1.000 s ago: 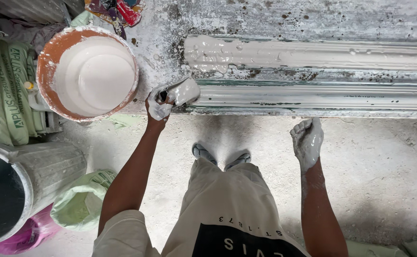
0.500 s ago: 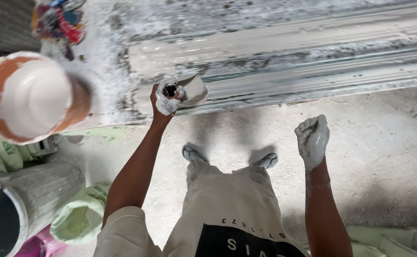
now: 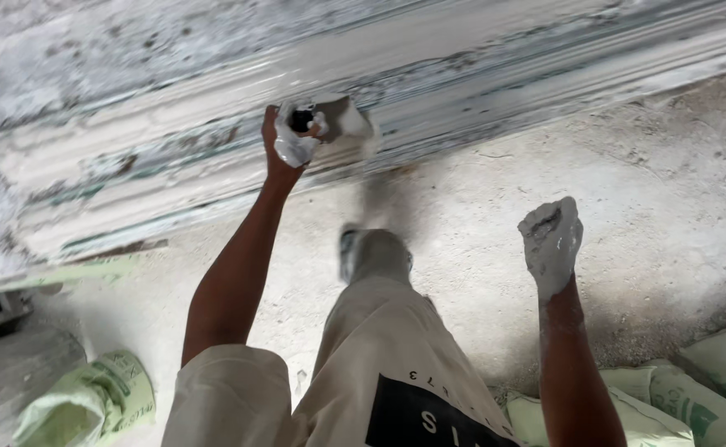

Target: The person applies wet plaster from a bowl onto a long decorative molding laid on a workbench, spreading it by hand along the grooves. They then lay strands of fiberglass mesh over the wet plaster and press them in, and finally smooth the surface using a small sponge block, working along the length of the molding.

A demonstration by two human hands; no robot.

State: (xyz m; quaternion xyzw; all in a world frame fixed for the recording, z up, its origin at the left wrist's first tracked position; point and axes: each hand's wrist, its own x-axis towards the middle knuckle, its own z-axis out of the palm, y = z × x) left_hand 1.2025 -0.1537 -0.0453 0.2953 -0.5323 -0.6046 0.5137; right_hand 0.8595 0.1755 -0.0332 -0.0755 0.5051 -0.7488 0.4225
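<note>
My left hand [image 3: 290, 139] is caked in white plaster and grips a small plaster-covered scraper tool [image 3: 342, 118], held against the front edge of a long white moulded plaster strip [image 3: 495, 79] on the workbench. My right hand [image 3: 552, 240] is also coated in grey-white plaster. It hangs closed in a fist with nothing in it, over the concrete floor [image 3: 677, 199] at the right. My leg and a plaster-stained shoe [image 3: 361, 252] show below the bench edge.
The workbench top [image 3: 90, 58] is crusted with dried plaster. Green-and-white sacks lie at the lower left [image 3: 90, 406] and lower right [image 3: 711, 389]. A grey drum [image 3: 11, 377] stands at the left edge.
The view has swung right along the bench, and the orange bucket of white plaster has left the picture. My left hand has slid the tool along the moulding. One foot has stepped forward.
</note>
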